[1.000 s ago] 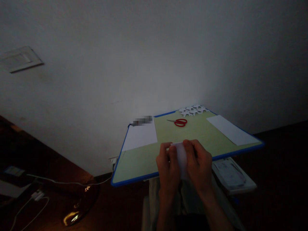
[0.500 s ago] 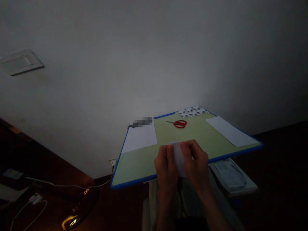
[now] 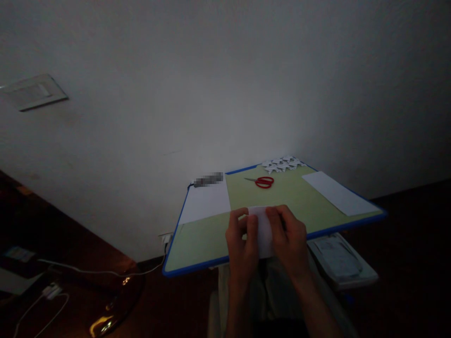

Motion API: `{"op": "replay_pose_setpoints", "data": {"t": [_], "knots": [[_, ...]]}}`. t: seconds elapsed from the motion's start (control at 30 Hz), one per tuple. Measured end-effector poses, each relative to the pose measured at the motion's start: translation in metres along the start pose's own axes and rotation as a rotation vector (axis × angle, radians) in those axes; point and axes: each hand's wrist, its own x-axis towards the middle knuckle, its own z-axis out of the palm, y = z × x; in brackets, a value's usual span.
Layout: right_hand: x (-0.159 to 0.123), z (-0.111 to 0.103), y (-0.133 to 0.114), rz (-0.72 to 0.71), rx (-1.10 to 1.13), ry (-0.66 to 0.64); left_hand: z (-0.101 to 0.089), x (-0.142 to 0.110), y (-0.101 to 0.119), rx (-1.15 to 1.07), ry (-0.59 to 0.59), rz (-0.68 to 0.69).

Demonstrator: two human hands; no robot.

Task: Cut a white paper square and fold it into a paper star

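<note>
A small white piece of paper [image 3: 263, 234] is held up between my two hands, over the near edge of the table. My left hand [image 3: 242, 239] pinches its left side, with the thumb on the near face. On the other side my right hand [image 3: 289, 237] grips the paper between thumb and bent fingers. Part of the paper is hidden behind the fingers. Beyond my hands, red-handled scissors [image 3: 263, 182] lie on the pale green tabletop [image 3: 200, 249], blades pointing left.
Several folded white paper shapes [image 3: 283, 164] lie at the far edge. A white sheet [image 3: 204, 204] with a blurred dark object [image 3: 208, 179] rests at left, a long paper strip [image 3: 340, 193] at right. Below the table's right side is a stack of papers [image 3: 340, 258].
My left thumb has shifted a little to the right and the left fingers have loosened, so more of the paper shows. The scissors and other papers stay put.
</note>
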Motion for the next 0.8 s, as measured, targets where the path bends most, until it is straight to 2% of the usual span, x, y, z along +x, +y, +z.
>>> {"op": "replay_pose_setpoints", "data": {"t": [0.07,0.2,0.37,0.47,0.57,0.8], "knots": [[0.001,-0.001,0.001,0.008,0.004,0.013,-0.003,0.001,0.001,0.028,-0.025,0.037],[0.005,-0.003,0.004,0.011,0.037,-0.020,-0.008,0.007,0.001,0.078,0.005,0.072],[0.007,-0.008,0.009,-0.003,0.157,-0.242,-0.008,0.012,-0.004,-0.026,0.196,0.043],[0.006,-0.009,0.013,-0.020,0.228,-0.328,-0.007,0.011,-0.005,-0.071,0.224,0.045],[0.005,-0.010,0.013,-0.031,0.294,-0.359,-0.006,0.010,-0.004,-0.048,0.168,0.072],[0.007,-0.014,0.012,0.019,0.479,-0.358,-0.019,0.009,0.000,-0.159,-0.170,0.065]]}}
